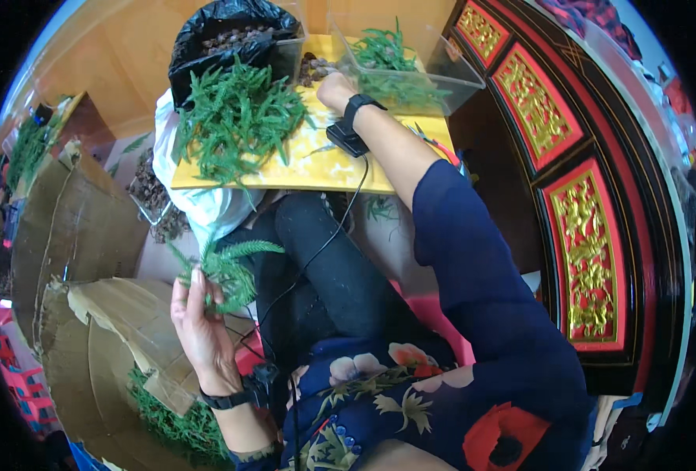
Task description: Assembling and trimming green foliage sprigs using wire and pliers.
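Note:
My left hand (200,326) is raised beside my lap, thumb and fingers pinched on a bunch of feathery green sprigs (234,279) that fan out above it. Across the yellow board (316,169), my right hand (337,93) reaches to its far side, right by a small heap of brown cone-like pieces (313,67). The fingers of that hand are hidden behind its back. A large pile of the same green sprigs (238,118) covers the board's left part. At the board's far right, a clear plastic tub (458,82) holds more greenery (383,51).
A black plastic bag (183,59) with brown pieces stands behind the pile. To my left, an open cardboard box (89,369) contains green sprigs. A black device (346,140) with a cable lies under my right wrist. A carved red-and-gold cabinet (583,251) borders the right side.

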Motion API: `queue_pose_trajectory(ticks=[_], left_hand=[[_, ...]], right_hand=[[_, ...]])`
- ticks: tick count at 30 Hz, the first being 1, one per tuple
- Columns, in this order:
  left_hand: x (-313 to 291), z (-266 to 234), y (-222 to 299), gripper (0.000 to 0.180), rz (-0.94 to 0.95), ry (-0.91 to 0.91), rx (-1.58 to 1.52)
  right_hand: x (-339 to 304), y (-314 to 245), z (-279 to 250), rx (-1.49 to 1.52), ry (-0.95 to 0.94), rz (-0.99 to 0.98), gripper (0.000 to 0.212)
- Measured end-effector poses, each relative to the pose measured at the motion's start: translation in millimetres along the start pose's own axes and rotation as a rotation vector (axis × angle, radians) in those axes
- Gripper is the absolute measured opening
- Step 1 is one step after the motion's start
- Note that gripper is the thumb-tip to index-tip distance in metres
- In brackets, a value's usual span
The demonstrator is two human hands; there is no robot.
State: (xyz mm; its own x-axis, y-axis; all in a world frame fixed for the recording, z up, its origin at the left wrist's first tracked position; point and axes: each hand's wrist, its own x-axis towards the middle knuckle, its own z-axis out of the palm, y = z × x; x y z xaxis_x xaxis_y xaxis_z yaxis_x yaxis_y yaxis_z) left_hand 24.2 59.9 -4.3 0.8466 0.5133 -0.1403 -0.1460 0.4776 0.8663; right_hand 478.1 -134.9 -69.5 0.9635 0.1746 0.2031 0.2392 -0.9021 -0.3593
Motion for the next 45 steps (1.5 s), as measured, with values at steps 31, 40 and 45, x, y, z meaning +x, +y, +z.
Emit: queue_pose_trajectory(ticks=[31,40,45], left_hand=[[-5,-15,7,0.028,0.241,0.068,0.218],[-31,-4,35,0.034,0.267,-0.066,0.108],[-43,7,36,0.033,0.280,-0.059,0.179]], right_hand=[[-267,-189,-102,0.936,-0.300,-0.377,0.020],[-344,-211,-115,1.095,-0.384,-0.426,0.018],[-356,-208,-119,1.017,-0.345,-0.441,0.019]])
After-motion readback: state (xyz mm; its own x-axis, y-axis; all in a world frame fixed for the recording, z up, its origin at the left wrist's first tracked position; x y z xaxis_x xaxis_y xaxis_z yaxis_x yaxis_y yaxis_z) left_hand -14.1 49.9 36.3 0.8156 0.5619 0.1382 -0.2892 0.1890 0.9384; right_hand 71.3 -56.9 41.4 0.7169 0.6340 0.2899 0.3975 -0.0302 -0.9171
